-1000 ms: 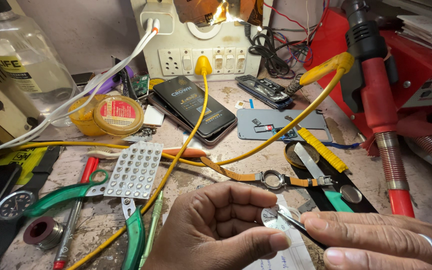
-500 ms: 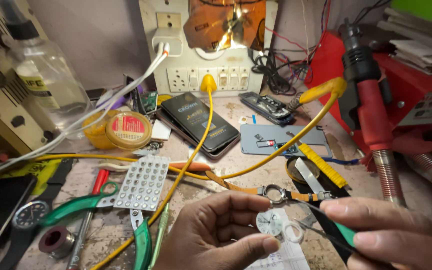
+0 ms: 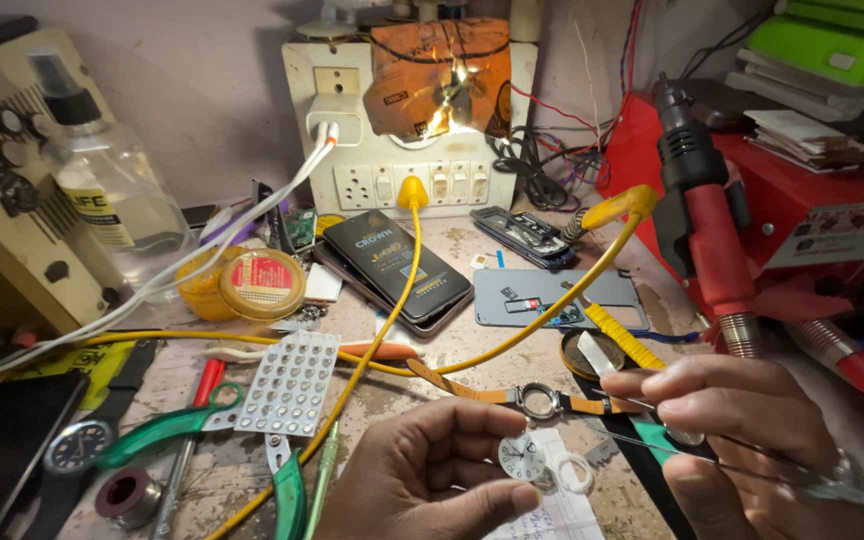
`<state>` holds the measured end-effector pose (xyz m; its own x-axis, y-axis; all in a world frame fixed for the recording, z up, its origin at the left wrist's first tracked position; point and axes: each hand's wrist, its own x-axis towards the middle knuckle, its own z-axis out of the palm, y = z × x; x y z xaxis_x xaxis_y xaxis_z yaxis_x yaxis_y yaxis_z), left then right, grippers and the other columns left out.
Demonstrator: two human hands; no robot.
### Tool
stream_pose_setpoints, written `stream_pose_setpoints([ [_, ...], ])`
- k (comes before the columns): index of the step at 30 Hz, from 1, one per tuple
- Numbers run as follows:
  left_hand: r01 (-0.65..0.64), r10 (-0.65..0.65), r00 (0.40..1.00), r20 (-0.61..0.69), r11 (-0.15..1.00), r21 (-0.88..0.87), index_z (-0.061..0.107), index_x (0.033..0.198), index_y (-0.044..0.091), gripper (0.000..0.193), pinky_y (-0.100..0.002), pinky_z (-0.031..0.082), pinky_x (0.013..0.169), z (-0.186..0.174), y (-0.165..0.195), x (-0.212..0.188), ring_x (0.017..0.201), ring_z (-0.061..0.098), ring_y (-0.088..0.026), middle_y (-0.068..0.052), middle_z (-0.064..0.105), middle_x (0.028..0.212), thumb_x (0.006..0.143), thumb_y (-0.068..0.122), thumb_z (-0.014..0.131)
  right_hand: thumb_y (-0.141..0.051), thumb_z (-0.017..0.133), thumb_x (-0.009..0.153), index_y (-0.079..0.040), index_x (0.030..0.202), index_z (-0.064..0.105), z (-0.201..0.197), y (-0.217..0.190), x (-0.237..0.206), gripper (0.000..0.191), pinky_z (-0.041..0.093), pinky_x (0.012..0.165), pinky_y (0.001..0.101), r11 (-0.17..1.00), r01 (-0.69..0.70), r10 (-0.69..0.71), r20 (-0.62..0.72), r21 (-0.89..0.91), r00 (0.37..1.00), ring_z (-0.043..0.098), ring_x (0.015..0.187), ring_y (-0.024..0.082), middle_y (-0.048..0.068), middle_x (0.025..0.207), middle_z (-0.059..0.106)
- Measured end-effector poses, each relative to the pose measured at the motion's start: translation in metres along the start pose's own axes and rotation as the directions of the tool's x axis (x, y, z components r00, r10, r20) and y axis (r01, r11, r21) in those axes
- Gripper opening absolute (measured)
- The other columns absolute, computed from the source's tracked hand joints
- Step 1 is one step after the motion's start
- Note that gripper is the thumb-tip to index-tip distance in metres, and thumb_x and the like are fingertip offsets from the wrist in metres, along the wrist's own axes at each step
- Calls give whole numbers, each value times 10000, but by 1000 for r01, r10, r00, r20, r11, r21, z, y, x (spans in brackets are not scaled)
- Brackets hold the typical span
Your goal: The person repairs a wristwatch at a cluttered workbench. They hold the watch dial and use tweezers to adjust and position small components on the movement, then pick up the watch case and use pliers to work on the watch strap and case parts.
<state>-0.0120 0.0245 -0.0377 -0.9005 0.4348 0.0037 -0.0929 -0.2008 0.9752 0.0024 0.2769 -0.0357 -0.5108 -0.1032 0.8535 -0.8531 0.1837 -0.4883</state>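
Pinching small round watch dial (image 3: pixel 523 457) between left hand (image 3: pixel 430 478) thumb and fingertips, face up toward camera, low centre over bench. Right hand (image 3: pixel 742 430) fingers closed on thin tweezers (image 3: pixel 652 443), long axis left-right, tip pointing left at white plastic ring (image 3: pixel 571 472) beside dial.

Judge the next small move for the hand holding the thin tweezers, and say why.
Probably bring the thin metal tweezers in the right hand leftward to the small round white watch dial pinched in the left hand. The tips point toward the dial but appear short of it; a white plastic ring sits beside it.
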Motion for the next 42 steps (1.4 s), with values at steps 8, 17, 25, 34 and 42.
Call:
stream_pose_setpoints([
  [8, -52, 53, 998, -34, 998, 48, 688, 1217, -15, 471, -244, 635, 794, 0, -6, 1, 881, 760, -97, -88, 781, 1002, 771, 14, 837, -298, 744, 918, -63, 1353, 632, 4, -14, 10, 507, 634, 872, 356, 942, -245, 314, 353, -227, 881, 733, 1000, 233, 102, 1090, 726],
  [17, -87, 89, 994, -70, 996, 32, 695, 1207, -5, 439, -240, 619, 782, -3, -20, -3, 864, 730, -91, -67, 767, 974, 784, 17, 808, -161, 609, 1040, -35, 1495, 527, 65, -96, 104, 479, 570, 831, 412, 939, 341, -178, 788, -42, 589, 727, 990, 266, 119, 1107, 718],
  [25, -173, 172, 985, 32, 985, 24, 699, 1207, 0, 421, -228, 597, 777, -2, -15, -4, 844, 705, -75, -44, 746, 952, 797, 29, 791, -193, 653, 1017, -69, 1273, 666, 44, -79, 106, 284, 613, 770, 316, 991, -5, 95, 658, -137, 747, 702, 973, 213, 90, 1147, 695],
  [34, 8, -9, 995, -101, 1000, -13, 670, 1221, -10, 445, -258, 628, 781, 0, -5, 0, 839, 730, -95, -50, 742, 948, 794, 33, 787, -227, 497, 1111, -72, 1398, 350, 5, 9, 59, 358, 684, 689, 373, 694, -575, 423, 400, 434, 813, 802, 868, 268, 186, 1004, 696],
  [42, -15, 16, 995, -100, 1000, 18, 666, 1250, 1, 477, -263, 621, 800, -4, -4, -2, 858, 721, -89, -54, 732, 975, 795, 28, 805, -61, 515, 1056, -68, 1244, 400, 14, 4, 26, 221, 656, 872, 413, 865, -362, 294, 232, 348, 927, 746, 1048, 277, 175, 1114, 659],
])
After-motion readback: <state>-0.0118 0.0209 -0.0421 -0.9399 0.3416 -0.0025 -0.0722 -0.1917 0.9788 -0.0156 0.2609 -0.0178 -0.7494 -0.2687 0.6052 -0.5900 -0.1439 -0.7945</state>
